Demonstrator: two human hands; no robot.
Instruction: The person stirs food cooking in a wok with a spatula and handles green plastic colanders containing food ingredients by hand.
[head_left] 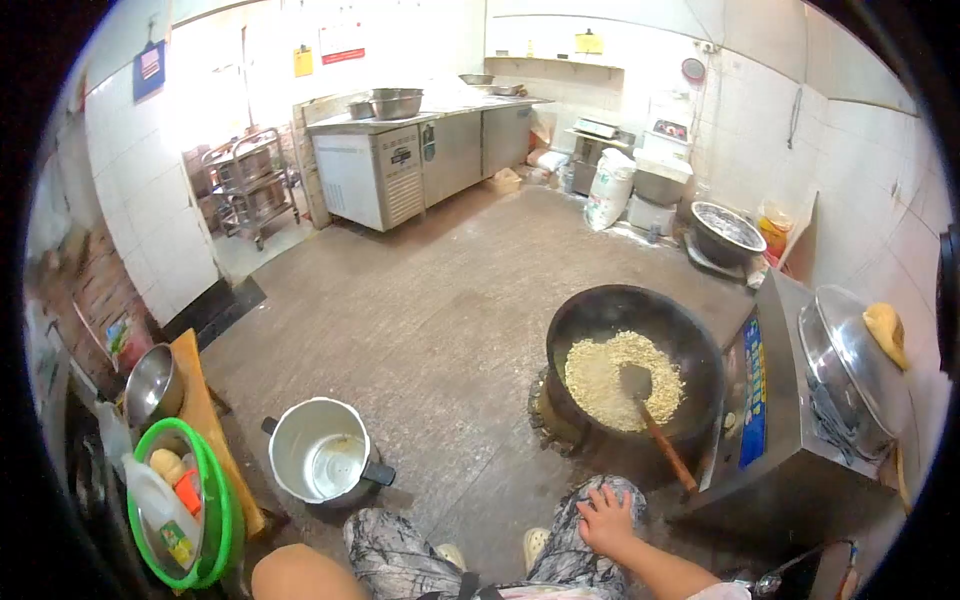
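Head view: wok with spatula stands beyond the right hand

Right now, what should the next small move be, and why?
Probably reach the right hand toward the spatula: that hand lies spread on the knee, and the brown handle juts over the rim of the wok close by.
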